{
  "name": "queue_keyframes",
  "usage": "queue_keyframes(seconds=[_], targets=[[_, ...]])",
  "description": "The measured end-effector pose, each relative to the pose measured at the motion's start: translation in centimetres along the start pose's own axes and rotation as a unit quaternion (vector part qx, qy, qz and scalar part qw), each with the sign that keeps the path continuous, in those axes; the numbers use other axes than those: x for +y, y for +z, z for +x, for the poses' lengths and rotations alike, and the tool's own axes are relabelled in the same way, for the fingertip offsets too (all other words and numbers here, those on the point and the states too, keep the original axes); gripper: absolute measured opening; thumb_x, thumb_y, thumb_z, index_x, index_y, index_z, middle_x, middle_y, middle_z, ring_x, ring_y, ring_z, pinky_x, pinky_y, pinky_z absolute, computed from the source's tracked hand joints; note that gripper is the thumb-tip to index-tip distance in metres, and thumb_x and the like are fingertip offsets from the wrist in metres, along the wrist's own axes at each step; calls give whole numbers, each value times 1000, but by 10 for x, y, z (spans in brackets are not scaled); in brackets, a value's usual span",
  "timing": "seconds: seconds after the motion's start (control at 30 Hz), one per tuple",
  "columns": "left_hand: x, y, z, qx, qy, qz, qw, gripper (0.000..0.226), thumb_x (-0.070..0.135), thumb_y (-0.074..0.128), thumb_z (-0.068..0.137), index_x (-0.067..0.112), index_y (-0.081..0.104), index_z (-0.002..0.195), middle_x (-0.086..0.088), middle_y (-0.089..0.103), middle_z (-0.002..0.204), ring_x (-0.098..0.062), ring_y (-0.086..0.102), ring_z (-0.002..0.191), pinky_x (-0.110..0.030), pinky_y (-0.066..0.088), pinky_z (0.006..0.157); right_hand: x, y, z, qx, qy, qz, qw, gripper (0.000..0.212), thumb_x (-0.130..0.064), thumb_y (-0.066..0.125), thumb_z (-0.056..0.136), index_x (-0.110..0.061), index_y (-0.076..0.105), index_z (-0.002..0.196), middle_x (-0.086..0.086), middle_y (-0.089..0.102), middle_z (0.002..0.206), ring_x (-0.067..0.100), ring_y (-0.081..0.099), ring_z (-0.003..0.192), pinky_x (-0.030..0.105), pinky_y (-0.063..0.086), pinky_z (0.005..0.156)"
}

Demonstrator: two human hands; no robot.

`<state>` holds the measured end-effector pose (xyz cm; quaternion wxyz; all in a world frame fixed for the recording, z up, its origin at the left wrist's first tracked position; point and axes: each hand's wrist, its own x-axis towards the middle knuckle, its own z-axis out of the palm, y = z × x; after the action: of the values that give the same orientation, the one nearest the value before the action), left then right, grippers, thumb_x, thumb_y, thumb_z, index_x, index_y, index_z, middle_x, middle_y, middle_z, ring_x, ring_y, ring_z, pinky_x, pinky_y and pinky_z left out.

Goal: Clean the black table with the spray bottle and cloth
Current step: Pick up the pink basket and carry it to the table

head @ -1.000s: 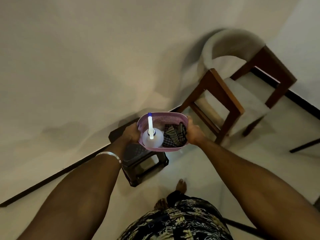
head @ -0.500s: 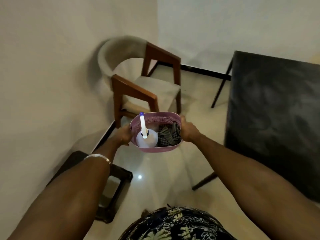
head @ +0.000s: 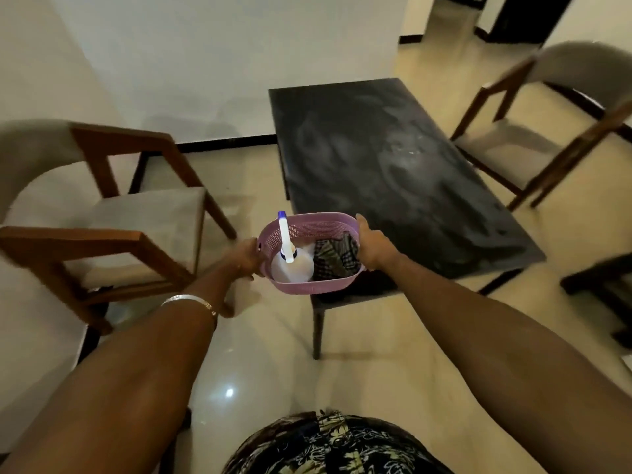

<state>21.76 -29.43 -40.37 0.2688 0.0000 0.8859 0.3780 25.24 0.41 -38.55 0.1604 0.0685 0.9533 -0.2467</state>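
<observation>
I carry a pink perforated basket (head: 318, 224) in front of me. My left hand (head: 243, 258) grips its left rim and my right hand (head: 372, 244) grips its right rim. Inside stand a white spray bottle (head: 290, 265) with a blue-tipped nozzle on the left and a dark checked cloth (head: 334, 258) on the right. The black table (head: 393, 165), dull and smeared with pale dust, stretches away ahead and to the right; the basket hangs over its near left corner.
A wooden chair with a grey seat (head: 136, 220) stands to the left, another (head: 533, 131) to the right of the table. A dark low stool (head: 608, 289) sits at the right edge. Glossy cream floor lies between chair and table.
My view has swung right from the wall and left chair to face the black table. The basket, held in both hands, now hangs over the table's near corner.
</observation>
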Motion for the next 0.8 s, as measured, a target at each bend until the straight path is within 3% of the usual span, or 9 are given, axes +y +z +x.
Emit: queue_keyframes(seconds=[0.07,0.13,0.23,0.33,0.4,0.57,0.67,0.8], targets=[[36,17,0,-25,17,43,999,33,26,66,88,8,58,114,-16,70,105,-30,72,86,-43,61,67,28,-8,-9,19,32,14,999,95,-15,64,93,-18,-4,159,19,62,124,34,66,102,42,56,78],[64,34,0,-35,40,93,994,30,19,64,93,8,54,120,-13,67,108,-30,71,92,-36,59,67,52,-13,-21,41,59,21,997,91,-18,61,94,-19,-3,159,21,62,126,37,65,105,48,56,85],[92,58,7,-73,85,135,984,35,24,61,96,8,54,126,-13,64,114,-33,68,100,-43,59,81,86,-18,-40,62,109,36,991,94,-22,64,92,-20,-2,159,22,61,129,38,65,107,52,56,90],[111,74,11,-104,137,156,973,35,33,57,97,10,56,124,-10,64,113,-32,65,102,-40,57,86,106,-19,-62,74,154,71,983,94,-23,64,93,-24,-3,159,20,62,121,32,69,87,44,62,68],[120,86,16,-116,145,160,970,34,38,57,97,12,57,120,-9,65,112,-30,65,100,-40,59,84,122,-19,-74,86,169,72,979,93,-24,63,94,-22,-4,159,22,62,120,29,67,81,39,60,63],[140,118,26,-151,160,168,961,34,43,58,95,16,59,116,-4,66,109,-24,65,97,-28,55,70,161,-14,-97,111,196,69,972,95,-35,65,94,-20,-3,159,21,58,131,34,67,100,35,55,67],[159,142,31,-167,167,168,957,31,41,56,96,16,60,113,-4,65,106,-20,64,91,-26,52,67,190,-20,-103,108,203,87,969,93,-32,65,95,-21,-2,159,21,56,133,34,67,100,28,54,55],[191,178,44,-167,167,179,955,26,36,53,98,14,60,111,-6,66,105,-19,65,87,-27,52,67,233,-40,-105,108,212,111,965,91,-26,63,97,-24,-3,160,22,54,134,29,66,93,27,54,52]])
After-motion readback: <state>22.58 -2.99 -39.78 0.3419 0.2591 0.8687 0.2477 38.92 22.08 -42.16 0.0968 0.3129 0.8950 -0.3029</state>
